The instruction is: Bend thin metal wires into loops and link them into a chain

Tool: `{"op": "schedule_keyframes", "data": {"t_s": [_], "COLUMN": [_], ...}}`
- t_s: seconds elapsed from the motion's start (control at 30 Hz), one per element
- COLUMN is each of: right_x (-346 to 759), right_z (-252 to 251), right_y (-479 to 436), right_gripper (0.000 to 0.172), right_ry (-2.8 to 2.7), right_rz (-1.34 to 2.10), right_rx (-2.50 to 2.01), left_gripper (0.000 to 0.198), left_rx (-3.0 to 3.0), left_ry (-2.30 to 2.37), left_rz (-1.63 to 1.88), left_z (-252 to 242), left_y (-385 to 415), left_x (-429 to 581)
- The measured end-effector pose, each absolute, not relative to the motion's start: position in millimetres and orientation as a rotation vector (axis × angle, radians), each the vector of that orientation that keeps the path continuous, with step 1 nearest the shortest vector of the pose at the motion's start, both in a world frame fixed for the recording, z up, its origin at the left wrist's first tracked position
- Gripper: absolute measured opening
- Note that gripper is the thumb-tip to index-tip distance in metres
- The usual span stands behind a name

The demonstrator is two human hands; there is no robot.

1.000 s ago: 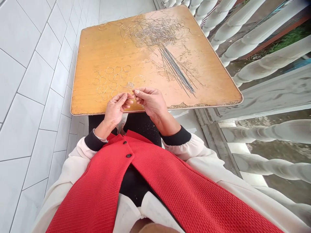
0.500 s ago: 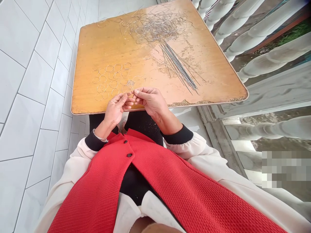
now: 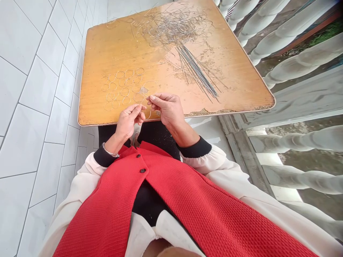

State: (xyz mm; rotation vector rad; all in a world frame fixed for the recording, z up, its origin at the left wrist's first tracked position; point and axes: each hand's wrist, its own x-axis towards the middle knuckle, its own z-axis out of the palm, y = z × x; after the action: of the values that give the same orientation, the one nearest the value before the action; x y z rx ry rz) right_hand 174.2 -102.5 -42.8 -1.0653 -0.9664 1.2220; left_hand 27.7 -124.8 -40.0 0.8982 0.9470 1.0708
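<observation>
Over the near edge of the wooden table [image 3: 107, 46], my left hand [image 3: 128, 119] pinches a thin pale wire [image 3: 150, 113] that curves down beside its fingers. My right hand [image 3: 168, 109] is closed in a pinch just to the right, thumb against forefinger, around an end that seems to belong to the same wire. A small gap parts the two sets of fingertips. Just beyond them lies a little heap of tiny bits [image 3: 144, 90]. Several thin wire rings [image 3: 129, 74] lie in loose rows to the left of it.
A tangled pile of thin wire [image 3: 179, 28] covers the table's far side. A bundle of straight dark wires [image 3: 198, 71] lies slanted right of centre. White tiled wall [image 3: 29, 96] borders the left, and a white balustrade [image 3: 292, 46] runs along the right.
My hands have moved slightly apart, the right one a little up and away. A curved stretch of wire now shows between and below the fingers. Rings, bundle and pile stay put.
</observation>
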Motion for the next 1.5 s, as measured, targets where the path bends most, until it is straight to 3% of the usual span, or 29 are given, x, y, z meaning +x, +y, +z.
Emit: {"op": "schedule_keyframes", "data": {"t_s": [0.27, 0.5, 0.87, 1.03, 1.2, 1.27, 1.5], "right_x": [163.3, 172.8, 182.2, 171.1, 170.2, 170.8, 170.7], "right_z": [-52.4, -45.1, -21.3, -20.5, -25.7, -28.1, -25.9], "right_y": [-102.2, -105.6, -82.1, -81.8, -79.2, -77.4, -77.5], "right_gripper": [0.026, 0.034, 0.018, 0.039, 0.042, 0.052, 0.064], "right_ry": [-0.941, -0.982, -1.012, -0.924, -0.994, -1.037, -1.086], "right_rz": [1.066, 1.286, 1.506, 1.407, 1.220, 1.157, 1.129], "right_rx": [-1.103, -1.059, -0.826, -0.796, -0.901, -0.896, -0.906], "left_gripper": [0.028, 0.027, 0.028, 0.028, 0.029, 0.031, 0.027], "left_rx": [0.893, 0.874, 0.912, 0.917, 0.906, 0.897, 0.926], "left_ry": [0.934, 0.969, 0.935, 0.900, 0.864, 0.845, 0.880], "left_rz": [1.055, 1.107, 1.023, 1.018, 1.014, 1.020, 1.001], "left_z": [-38.7, -30.4, -29.5, -27.8, -29.9, -30.3, -30.4], "left_y": [-125.1, -123.3, -127.3, -129.1, -131.0, -131.2, -128.7], "left_x": [29.2, 24.2, 24.7, 24.4, 21.5, 20.7, 22.2]}}
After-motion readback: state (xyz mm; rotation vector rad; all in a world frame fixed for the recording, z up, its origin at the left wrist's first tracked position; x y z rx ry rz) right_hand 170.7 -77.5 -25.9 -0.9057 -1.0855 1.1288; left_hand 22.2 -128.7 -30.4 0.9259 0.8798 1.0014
